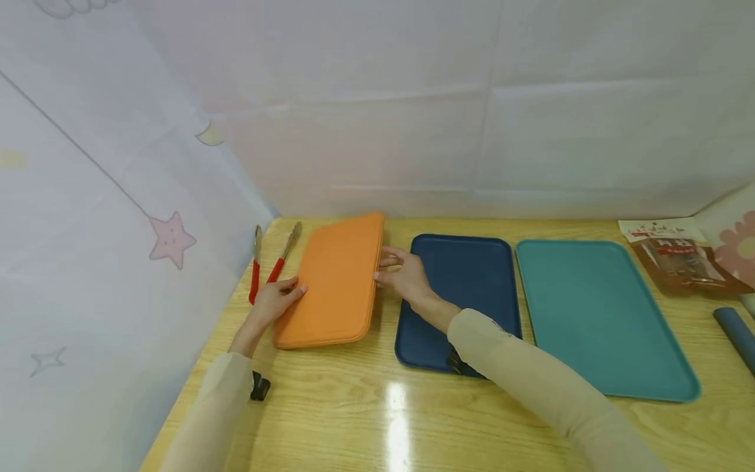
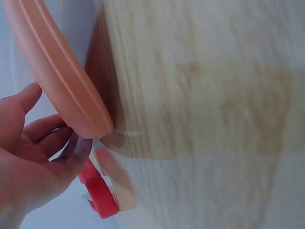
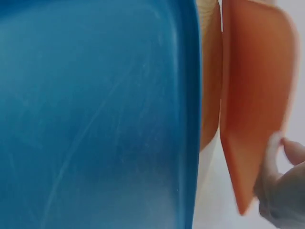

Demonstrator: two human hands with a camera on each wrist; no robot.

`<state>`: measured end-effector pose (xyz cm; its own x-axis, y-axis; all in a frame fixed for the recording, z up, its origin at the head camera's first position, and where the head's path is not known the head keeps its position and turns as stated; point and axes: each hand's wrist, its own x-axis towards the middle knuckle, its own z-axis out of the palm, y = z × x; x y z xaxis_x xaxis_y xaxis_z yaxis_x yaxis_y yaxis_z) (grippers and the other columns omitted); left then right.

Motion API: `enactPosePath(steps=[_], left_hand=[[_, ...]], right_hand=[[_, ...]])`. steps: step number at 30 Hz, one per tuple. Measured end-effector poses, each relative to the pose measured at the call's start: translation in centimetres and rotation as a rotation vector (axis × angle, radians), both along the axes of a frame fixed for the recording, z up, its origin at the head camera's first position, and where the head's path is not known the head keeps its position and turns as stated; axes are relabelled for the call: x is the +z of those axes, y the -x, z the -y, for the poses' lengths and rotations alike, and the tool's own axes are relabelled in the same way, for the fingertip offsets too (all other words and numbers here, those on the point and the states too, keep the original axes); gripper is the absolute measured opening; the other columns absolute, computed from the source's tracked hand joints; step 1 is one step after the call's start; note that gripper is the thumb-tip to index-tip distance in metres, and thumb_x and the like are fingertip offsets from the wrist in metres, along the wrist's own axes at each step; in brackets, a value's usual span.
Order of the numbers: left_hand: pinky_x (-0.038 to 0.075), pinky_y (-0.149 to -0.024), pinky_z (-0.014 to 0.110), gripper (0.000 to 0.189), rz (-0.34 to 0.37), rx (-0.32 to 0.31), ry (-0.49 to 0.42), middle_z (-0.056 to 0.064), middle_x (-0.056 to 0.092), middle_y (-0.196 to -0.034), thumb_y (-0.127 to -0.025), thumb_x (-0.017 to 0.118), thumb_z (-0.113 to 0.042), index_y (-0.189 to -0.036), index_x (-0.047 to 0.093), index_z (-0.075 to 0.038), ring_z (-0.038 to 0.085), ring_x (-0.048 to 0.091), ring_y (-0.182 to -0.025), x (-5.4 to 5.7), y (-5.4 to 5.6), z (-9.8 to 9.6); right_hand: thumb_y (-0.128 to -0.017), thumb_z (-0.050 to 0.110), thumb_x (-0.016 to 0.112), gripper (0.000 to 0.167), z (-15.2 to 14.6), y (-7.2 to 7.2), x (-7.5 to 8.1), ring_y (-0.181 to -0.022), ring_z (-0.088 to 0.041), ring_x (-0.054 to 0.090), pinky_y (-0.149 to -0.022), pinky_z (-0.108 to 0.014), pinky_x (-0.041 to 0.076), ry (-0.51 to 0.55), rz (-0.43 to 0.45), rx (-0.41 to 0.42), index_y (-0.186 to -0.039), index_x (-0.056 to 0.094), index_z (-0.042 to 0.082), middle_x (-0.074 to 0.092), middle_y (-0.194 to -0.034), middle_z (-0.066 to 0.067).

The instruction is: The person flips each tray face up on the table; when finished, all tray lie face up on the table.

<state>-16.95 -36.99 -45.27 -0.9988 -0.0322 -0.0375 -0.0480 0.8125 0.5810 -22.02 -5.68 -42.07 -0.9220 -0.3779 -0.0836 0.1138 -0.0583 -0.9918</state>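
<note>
An orange tray (image 1: 336, 282), its edge showing more than one layer, stands tilted on the left of the table with its right side raised. My left hand (image 1: 274, 301) grips its left edge, the thumb over the top. In the left wrist view the fingers of that hand (image 2: 38, 157) curl under the grooved orange rim (image 2: 62, 71). At the raised right edge, my right hand (image 1: 409, 278) pinches the tray. Below my right forearm lies a navy blue tray (image 1: 466, 262), which also fills much of the right wrist view.
Red-handled metal tongs (image 1: 277, 269) lie spread just beyond my left hand. A teal tray (image 1: 601, 314) is on the right. Behind it, at the far right corner, sits a brown food packet (image 1: 678, 259), with a dark rolled item (image 1: 737, 337) nearer. Cloth walls border the wooden table (image 1: 330, 419).
</note>
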Motion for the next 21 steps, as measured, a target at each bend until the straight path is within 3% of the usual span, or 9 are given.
enactPosePath(steps=[5,9,14,18,21], left_hand=[[0.048,-0.092,0.05,0.056,0.024,-0.045,-0.084,0.028,0.051,-0.134,-0.1,0.055,-0.031,-0.139,0.045,0.008,0.041,0.056,-0.115,0.0,0.1,-0.5],[0.048,-0.092,0.049,0.058,0.045,-0.059,-0.095,0.027,0.05,-0.136,-0.099,0.054,-0.035,-0.141,0.045,0.005,0.039,0.056,-0.115,0.4,-0.4,-0.8],[0.046,-0.095,0.051,0.066,0.096,-0.083,-0.101,0.026,0.046,-0.141,-0.098,0.054,-0.044,-0.145,0.04,0.0,0.039,0.052,-0.12,0.7,-2.3,-1.2],[0.034,-0.104,0.058,0.07,0.133,-0.161,-0.152,0.026,0.029,-0.151,-0.098,0.054,-0.042,-0.15,0.031,-0.001,0.045,0.038,-0.132,1.2,-4.3,-1.5],[0.029,-0.106,0.061,0.07,0.142,-0.216,-0.167,0.026,0.019,-0.155,-0.097,0.057,-0.035,-0.152,0.027,-0.002,0.048,0.026,-0.137,1.7,-5.7,-1.7]], right_hand=[[-0.083,-0.011,0.069,0.078,-0.7,0.3,0.8,-0.08,-0.022,0.069,-0.091,-0.053,0.049,0.159,0.083,0.083,-0.149,0.038,0.015,0.06,-0.105,-0.019],[-0.082,-0.014,0.067,0.087,-0.8,0.3,1.2,-0.076,-0.023,0.069,-0.089,-0.054,0.049,0.19,0.113,0.143,-0.153,0.029,0.021,0.061,-0.092,-0.015],[-0.081,-0.015,0.067,0.095,-0.8,0.1,1.6,-0.075,-0.029,0.067,-0.091,-0.057,0.047,0.17,0.138,0.171,-0.155,0.021,0.023,0.06,-0.086,-0.013],[-0.08,-0.015,0.068,0.096,-0.8,0.1,1.9,-0.08,-0.037,0.066,-0.092,-0.058,0.046,0.173,0.157,0.151,-0.154,0.022,0.024,0.06,-0.086,-0.013],[-0.081,-0.014,0.068,0.096,-0.9,0.2,2.3,-0.079,-0.034,0.066,-0.09,-0.055,0.049,0.183,0.17,0.147,-0.154,0.022,0.027,0.059,-0.088,-0.014]])
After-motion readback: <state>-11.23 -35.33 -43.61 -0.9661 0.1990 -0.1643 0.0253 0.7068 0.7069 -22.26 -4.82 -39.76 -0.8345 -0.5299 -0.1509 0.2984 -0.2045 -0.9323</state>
